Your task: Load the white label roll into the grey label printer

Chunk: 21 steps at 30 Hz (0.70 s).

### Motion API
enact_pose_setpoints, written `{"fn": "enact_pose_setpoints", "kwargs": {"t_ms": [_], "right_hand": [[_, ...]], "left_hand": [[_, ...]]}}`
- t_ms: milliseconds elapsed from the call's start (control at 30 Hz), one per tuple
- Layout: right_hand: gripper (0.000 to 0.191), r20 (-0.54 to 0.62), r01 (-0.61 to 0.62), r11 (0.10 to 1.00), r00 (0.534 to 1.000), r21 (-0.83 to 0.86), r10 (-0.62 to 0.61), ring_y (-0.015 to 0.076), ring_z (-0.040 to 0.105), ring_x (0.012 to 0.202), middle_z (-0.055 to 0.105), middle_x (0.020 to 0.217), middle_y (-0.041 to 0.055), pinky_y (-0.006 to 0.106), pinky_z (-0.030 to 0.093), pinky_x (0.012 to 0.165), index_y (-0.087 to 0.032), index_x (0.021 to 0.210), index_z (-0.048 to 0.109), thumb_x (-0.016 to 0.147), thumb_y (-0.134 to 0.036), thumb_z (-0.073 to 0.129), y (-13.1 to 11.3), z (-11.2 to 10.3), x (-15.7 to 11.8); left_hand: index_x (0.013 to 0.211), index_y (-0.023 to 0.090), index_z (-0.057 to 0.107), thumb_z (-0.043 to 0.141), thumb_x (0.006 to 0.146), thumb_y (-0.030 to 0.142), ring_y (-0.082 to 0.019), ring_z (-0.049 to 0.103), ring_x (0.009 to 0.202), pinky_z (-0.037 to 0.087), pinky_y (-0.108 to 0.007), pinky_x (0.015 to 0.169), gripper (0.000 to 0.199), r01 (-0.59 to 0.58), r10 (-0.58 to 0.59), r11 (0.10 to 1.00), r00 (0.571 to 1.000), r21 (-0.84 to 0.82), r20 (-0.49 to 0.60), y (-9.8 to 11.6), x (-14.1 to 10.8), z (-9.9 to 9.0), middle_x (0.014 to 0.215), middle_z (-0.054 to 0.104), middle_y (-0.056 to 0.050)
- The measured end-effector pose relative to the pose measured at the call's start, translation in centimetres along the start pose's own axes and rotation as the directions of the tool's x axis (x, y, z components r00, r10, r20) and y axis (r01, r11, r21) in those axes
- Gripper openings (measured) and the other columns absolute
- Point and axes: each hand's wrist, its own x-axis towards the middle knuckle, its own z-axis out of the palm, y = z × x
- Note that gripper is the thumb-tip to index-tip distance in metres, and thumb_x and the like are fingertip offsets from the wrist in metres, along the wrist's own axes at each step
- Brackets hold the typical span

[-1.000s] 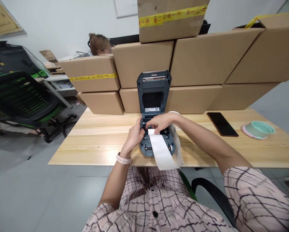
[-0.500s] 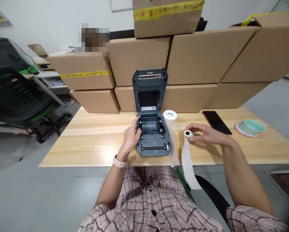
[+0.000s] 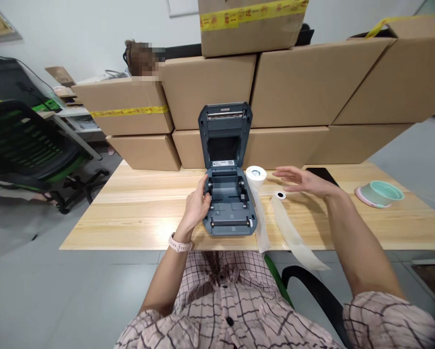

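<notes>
A dark grey label printer (image 3: 230, 213) stands on the table with its lid (image 3: 225, 131) raised and its roll bay bare. My left hand (image 3: 198, 203) grips the printer's left side, thumb over the rim and fingers along the outside. Just right of the printer, a larger white label roll (image 3: 256, 173) stands with its strip trailing to the front edge. A small label roll (image 3: 280, 195) rests on the table farther right, its loose strip hanging over the front edge. My right hand (image 3: 301, 181) hovers above and behind that small roll, fingers apart, holding nothing.
Stacked cardboard boxes (image 3: 293, 87) line the back of the table (image 3: 141, 213). A black phone (image 3: 322, 175) lies partly behind my right hand, and a mint-green bowl (image 3: 380, 192) sits at the right. An office chair (image 3: 32, 155) stands at left; a person's head shows behind the boxes.
My right hand has let go of the small label roll and moved up and back. The roll now lies on the table, its strip swung to the right. My left hand stays on the printer.
</notes>
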Motion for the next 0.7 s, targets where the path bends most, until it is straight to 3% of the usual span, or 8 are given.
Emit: {"fn": "enact_pose_setpoints", "kwargs": {"t_ms": [100,233,367,500,600,700], "right_hand": [[0.092,0.103,0.037,0.999,0.994,-0.027,-0.034,0.0327,0.049,0.147,0.053,0.159,0.0115,0.052,0.038,0.124,-0.028,0.145,0.055,0.062,-0.038,0.094,-1.1,1.7,4.6],[0.089,0.177,0.041,0.997,0.984,-0.066,-0.029,0.0352,0.063,0.129,0.071,0.134,0.0105,0.053,0.046,0.117,-0.021,0.132,0.064,0.051,-0.038,0.098,-1.9,4.2,8.3],[0.073,0.079,0.071,0.997,0.994,0.041,-0.075,0.0344,0.069,0.117,0.076,0.122,0.0093,0.053,0.053,0.107,-0.023,0.126,0.068,0.062,-0.05,0.091,-2.8,3.6,7.1],[0.07,0.055,0.19,0.978,0.979,0.09,-0.196,0.0317,0.07,0.112,0.075,0.126,0.0103,0.048,0.056,0.099,-0.025,0.13,0.064,0.071,-0.058,0.083,-7.0,3.0,5.2],[0.076,0.211,0.302,0.944,0.939,-0.13,-0.271,0.0314,0.068,0.112,0.073,0.127,0.009,0.042,0.055,0.094,-0.023,0.129,0.063,0.065,-0.056,0.087,-11.8,4.9,5.2],[0.067,0.415,0.363,0.803,0.896,-0.473,-0.161,0.0287,0.069,0.098,0.074,0.115,0.0075,0.037,0.053,0.081,-0.021,0.118,0.065,0.067,-0.06,0.085,-15.5,8.3,6.4]], "left_hand": [[0.161,0.026,0.036,0.046,0.091,0.016,-0.025,0.072,0.107,0.052,-0.044,0.098,0.072,0.023,-0.023,0.999,1.0,-0.029,0.003,0.0,0.0,0.0,0.133,0.072,-0.011],[0.161,0.023,0.035,0.048,0.091,0.018,-0.026,0.071,0.115,0.052,-0.046,0.102,0.071,0.059,-0.061,0.994,0.998,-0.093,-0.013,-0.4,-0.1,0.3,0.138,0.071,-0.012],[0.16,0.023,0.036,0.05,0.092,0.02,-0.026,0.066,0.129,0.049,-0.047,0.11,0.069,0.054,-0.059,0.988,0.998,-0.147,-0.031,-0.8,-0.1,0.6,0.145,0.067,-0.011],[0.159,0.024,0.038,0.049,0.093,0.021,-0.027,0.062,0.137,0.046,-0.048,0.114,0.067,0.067,-0.072,0.988,0.997,-0.138,-0.036,-0.7,-0.1,0.7,0.149,0.064,-0.011],[0.16,0.024,0.036,0.049,0.094,0.021,-0.028,0.063,0.135,0.046,-0.049,0.114,0.067,0.067,-0.074,0.988,0.996,-0.138,-0.045,-0.6,-0.2,0.7,0.15,0.063,-0.011],[0.164,0.023,0.028,0.048,0.094,0.02,-0.029,0.067,0.129,0.047,-0.051,0.111,0.073,0.107,-0.111,0.987,0.993,-0.116,-0.028,-0.3,-0.2,0.5,0.149,0.064,-0.012]]}}
